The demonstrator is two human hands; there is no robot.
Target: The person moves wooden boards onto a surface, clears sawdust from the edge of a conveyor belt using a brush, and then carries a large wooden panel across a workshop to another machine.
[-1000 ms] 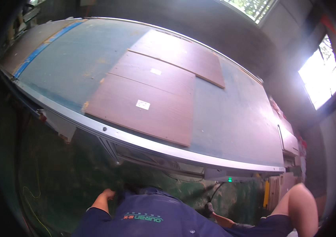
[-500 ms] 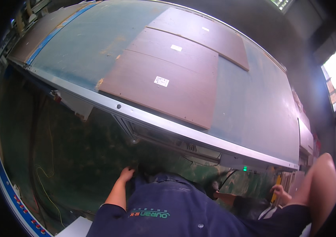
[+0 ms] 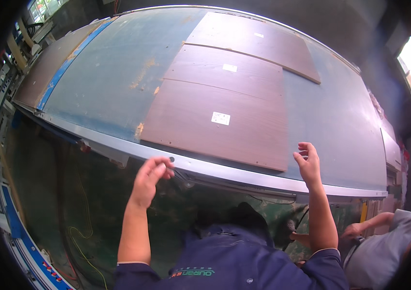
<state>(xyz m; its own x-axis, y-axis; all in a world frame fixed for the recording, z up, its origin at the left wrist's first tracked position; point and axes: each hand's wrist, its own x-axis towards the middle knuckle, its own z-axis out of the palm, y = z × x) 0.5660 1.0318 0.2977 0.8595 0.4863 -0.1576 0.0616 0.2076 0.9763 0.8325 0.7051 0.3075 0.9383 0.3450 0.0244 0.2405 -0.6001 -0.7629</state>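
Three flat brown wood-grain panels lie on the blue-grey bed of a large table: a near panel [image 3: 220,137], a middle panel [image 3: 244,67] and a far panel [image 3: 268,46]. Each carries a small white label [image 3: 221,118]. Over the metal front rail [image 3: 205,169], just off the near panel's left corner, my left hand [image 3: 149,181] hovers with loosely bent fingers and holds nothing. My right hand [image 3: 308,162] is raised beside the near panel's right corner. Its fingers are bent but apart, with nothing in them.
A person [image 3: 382,241] in a light grey shirt is close by at the lower right. Across the table's left end runs a blue strip [image 3: 77,58]. Cables [image 3: 87,237] trail over the green floor at left, near a blue machine edge with red buttons [image 3: 50,270].
Both of my arms have come up and forward to the table's front edge. My left hand rose from beside my body; my right arm swung inward from the far right. The panels lie as before.
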